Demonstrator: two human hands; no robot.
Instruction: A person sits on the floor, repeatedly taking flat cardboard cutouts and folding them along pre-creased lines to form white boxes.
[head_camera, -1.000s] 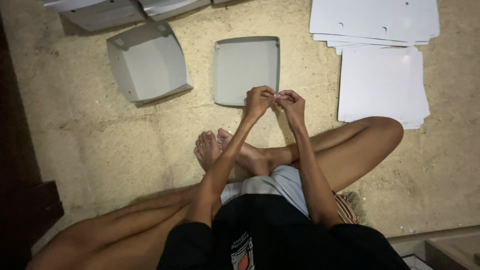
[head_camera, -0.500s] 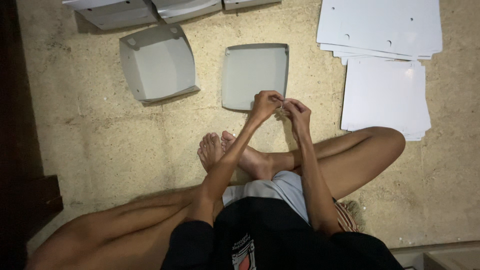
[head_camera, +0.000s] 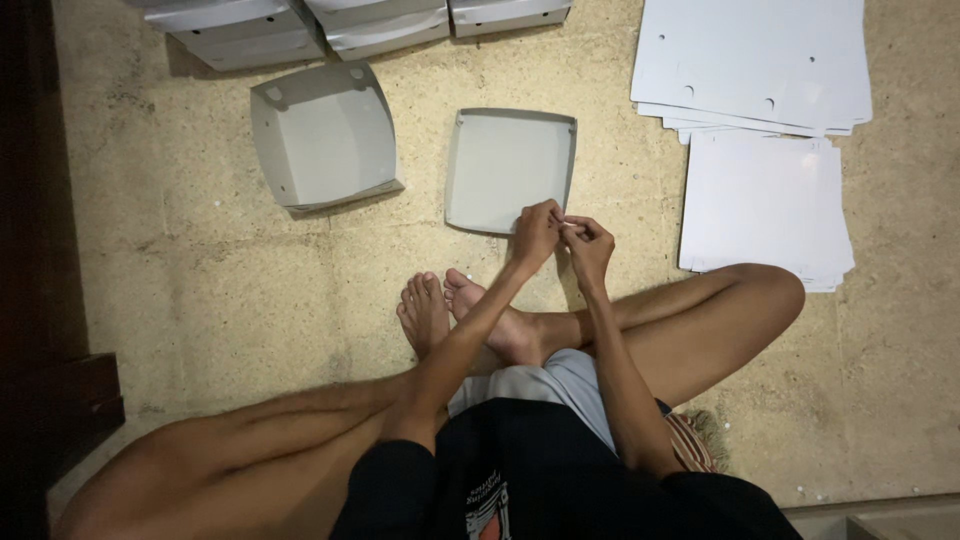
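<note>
The left hand (head_camera: 536, 232) and right hand (head_camera: 588, 243) meet fingertip to fingertip, both pinched shut on something tiny and pale that I cannot make out. Just beneath them, touching the left hand's knuckles, lies a shallow grey tray (head_camera: 508, 168), squarish with raised edges and small corner holes, open side up, its slightly longer axis running twelve to six. At ten o'clock sits a second folded grey tray (head_camera: 322, 136), tilted. At two o'clock lie stacks of flat white sheets (head_camera: 765, 195). The floor (head_camera: 200, 270) is rough, sandy concrete; the person sits cross-legged, barefoot.
</note>
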